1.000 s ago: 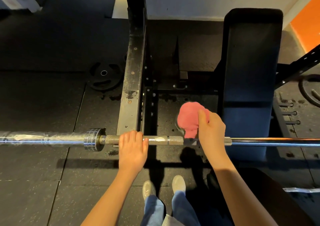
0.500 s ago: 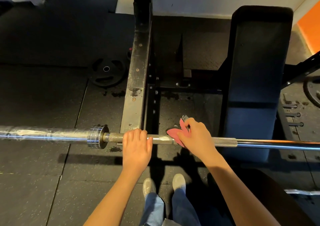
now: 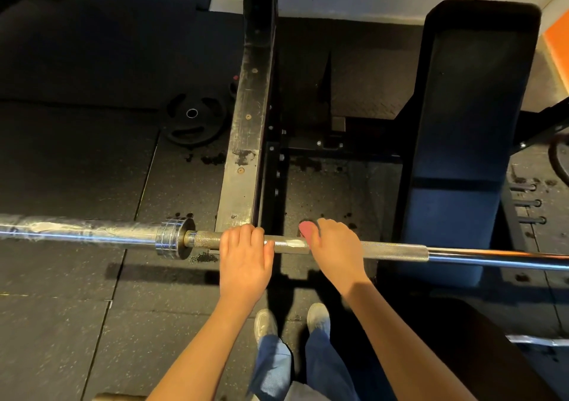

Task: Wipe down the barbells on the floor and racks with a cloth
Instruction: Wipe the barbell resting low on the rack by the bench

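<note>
1. Stage: mid-wipe on one barbell [image 3: 394, 251]. It runs left to right across the view at rack height, above the floor mats [image 3: 61, 323].
2. Left hand [image 3: 244, 262]: fingers curled over the shaft just inboard of the collar [image 3: 172, 237], gripping it. I judge it is steadying the bar.
3. Right hand [image 3: 335, 252]: wrapped over the shaft just right of the left hand, clamping the pink cloth [image 3: 308, 229] against the bar. Only a bit of cloth shows, at my fingertips on the far side.
4. Done so far: can't tell which parts are already wiped. A pale smear sits on the shaft between my hands, and the sleeve [image 3: 77, 231] looks streaky.
5. Left, as I judge it: the knurled section to the right, the long chrome run past the bench [image 3: 468, 123], the collar and sleeve. Other bars are part of the task too; a chrome piece low right [image 3: 535, 340] may be one, unclear.
6. Containers: no bucket, bin or spray bottle in view. The only holder is the rack [image 3: 252, 92]; its hooks are hidden, so I can't confirm the bar is seated on it.
7. A weight plate [image 3: 194, 120] lies flat on the floor left of the rack post, not on any bar.
</note>
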Demonstrator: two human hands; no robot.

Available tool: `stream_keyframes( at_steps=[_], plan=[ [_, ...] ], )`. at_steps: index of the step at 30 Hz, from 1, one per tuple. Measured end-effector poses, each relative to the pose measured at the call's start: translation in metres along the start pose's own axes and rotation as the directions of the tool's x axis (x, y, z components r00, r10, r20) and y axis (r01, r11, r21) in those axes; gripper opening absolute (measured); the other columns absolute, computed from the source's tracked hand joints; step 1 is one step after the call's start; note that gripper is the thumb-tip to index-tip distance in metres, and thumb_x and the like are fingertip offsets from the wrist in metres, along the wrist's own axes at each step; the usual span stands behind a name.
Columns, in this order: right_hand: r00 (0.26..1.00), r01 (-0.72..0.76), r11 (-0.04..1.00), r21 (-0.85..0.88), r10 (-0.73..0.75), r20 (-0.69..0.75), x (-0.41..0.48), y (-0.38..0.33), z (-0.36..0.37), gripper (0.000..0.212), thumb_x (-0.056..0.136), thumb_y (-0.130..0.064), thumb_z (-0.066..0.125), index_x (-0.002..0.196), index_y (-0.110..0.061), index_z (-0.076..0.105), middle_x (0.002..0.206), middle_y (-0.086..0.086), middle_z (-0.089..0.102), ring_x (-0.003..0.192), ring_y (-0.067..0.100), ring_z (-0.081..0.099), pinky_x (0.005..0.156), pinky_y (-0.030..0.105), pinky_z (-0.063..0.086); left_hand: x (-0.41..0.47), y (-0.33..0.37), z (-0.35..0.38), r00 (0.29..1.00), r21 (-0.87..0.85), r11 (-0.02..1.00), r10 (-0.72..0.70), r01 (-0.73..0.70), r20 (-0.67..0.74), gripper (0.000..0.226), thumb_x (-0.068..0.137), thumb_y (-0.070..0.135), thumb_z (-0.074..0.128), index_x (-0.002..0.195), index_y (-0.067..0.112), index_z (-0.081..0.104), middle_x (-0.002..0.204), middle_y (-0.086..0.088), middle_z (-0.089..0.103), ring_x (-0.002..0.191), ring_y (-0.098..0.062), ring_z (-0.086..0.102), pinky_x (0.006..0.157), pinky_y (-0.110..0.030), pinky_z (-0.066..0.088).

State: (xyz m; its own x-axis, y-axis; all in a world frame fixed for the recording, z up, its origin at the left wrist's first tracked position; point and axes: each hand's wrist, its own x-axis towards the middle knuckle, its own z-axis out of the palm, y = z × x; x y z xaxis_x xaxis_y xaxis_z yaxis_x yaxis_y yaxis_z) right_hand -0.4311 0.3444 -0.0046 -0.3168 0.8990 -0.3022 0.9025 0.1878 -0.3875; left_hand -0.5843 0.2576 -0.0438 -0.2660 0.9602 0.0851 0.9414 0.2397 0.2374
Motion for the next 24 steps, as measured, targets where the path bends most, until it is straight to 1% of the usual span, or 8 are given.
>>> stream_keyframes(
  at_steps=[3,5,8,11,16,18,20,24],
  plan=[
    [0.995,0.101,0.986,0.130,-0.098,-0.030,-0.029,0.017,-0.004,0.023,0.100,-0.025,0.048,0.115,-0.016,0.063,0.112,0.000,0.061,0.104,0.016,0.054,0.092,0.026,0.040,-0.003,0.000,-0.001,1.000,0.000,1.000,0.003,-0.003,0.002,0.034,0.096,0.034,0.034,0.095,0.011,0.059,0.092,-0.005,0.054,0.086,-0.025,0.048,0.084,-0.041,0.041],
    [0.980,0.185,0.973,0.138,-0.172,-0.099,-0.044,0.031,0.000,0.039,0.092,-0.010,0.061,0.130,-0.007,0.056,0.130,0.009,0.056,0.122,0.025,0.051,0.106,0.027,0.031,-0.004,0.000,0.000,1.000,0.000,1.000,0.001,-0.001,0.004,0.035,0.096,0.034,0.034,0.096,0.011,0.060,0.092,-0.006,0.054,0.087,-0.025,0.049,0.085,-0.041,0.042],
    [0.986,0.157,0.977,0.145,-0.146,-0.082,-0.031,0.030,-0.002,0.022,0.091,-0.037,0.062,0.107,-0.021,0.062,0.105,-0.005,0.060,0.099,0.016,0.057,0.084,0.020,0.042,-0.005,0.000,0.000,1.000,0.000,1.000,-0.006,0.006,0.008,0.036,0.096,0.035,0.033,0.097,0.011,0.060,0.093,-0.006,0.055,0.088,-0.025,0.050,0.086,-0.042,0.042],
    [0.991,0.127,0.980,-0.155,-0.118,0.065,0.000,0.016,0.002,0.040,0.095,-0.056,0.029,0.089,-0.026,0.055,0.082,-0.010,0.051,0.074,0.013,0.048,0.057,0.025,0.028,-0.004,0.000,0.001,1.000,0.009,1.000,-0.009,0.009,0.006,0.035,0.095,0.035,0.034,0.097,0.010,0.060,0.094,-0.006,0.055,0.089,-0.026,0.050,0.087,-0.042,0.041],
    [0.998,-0.054,0.998,-0.031,0.055,0.020,0.004,0.004,0.010,0.041,0.101,-0.040,0.033,0.097,-0.013,0.063,0.089,0.001,0.063,0.086,0.025,0.058,0.073,0.035,0.043,-0.003,0.002,0.001,1.000,0.033,0.999,-0.007,0.007,-0.002,0.035,0.095,0.034,0.034,0.095,0.010,0.060,0.093,-0.006,0.054,0.087,-0.027,0.049,0.086,-0.042,0.041],
    [0.988,0.110,0.993,0.052,-0.103,-0.116,-0.017,0.013,0.011,0.020,0.097,-0.018,0.051,0.106,-0.010,0.066,0.102,0.005,0.064,0.097,0.026,0.060,0.084,0.036,0.048,-0.004,0.002,0.001,1.000,0.023,1.000,-0.006,0.006,-0.005,0.034,0.095,0.034,0.034,0.095,0.011,0.059,0.092,-0.005,0.053,0.086,-0.025,0.048,0.086,-0.042,0.041],
    [0.941,0.271,0.962,0.029,-0.259,-0.219,-0.044,0.027,0.017,0.036,0.079,-0.002,0.066,0.115,-0.002,0.065,0.112,0.012,0.063,0.103,0.030,0.061,0.089,0.041,0.051,-0.004,0.002,0.001,1.000,0.018,1.000,-0.007,0.007,-0.007,0.034,0.095,0.034,0.034,0.095,0.011,0.059,0.092,-0.005,0.053,0.086,-0.025,0.047,0.086,-0.042,0.041],
    [0.971,0.180,0.982,-0.063,-0.187,-0.147,-0.018,0.018,0.001,0.033,0.086,-0.054,0.052,0.083,-0.023,0.062,0.083,-0.006,0.057,0.077,0.014,0.048,0.066,0.032,0.040,-0.005,0.002,0.001,1.000,0.023,1.000,-0.005,0.005,-0.007,0.036,0.096,0.034,0.032,0.096,0.010,0.059,0.093,-0.006,0.053,0.088,-0.025,0.048,0.088,-0.043,0.041]
  ],
)
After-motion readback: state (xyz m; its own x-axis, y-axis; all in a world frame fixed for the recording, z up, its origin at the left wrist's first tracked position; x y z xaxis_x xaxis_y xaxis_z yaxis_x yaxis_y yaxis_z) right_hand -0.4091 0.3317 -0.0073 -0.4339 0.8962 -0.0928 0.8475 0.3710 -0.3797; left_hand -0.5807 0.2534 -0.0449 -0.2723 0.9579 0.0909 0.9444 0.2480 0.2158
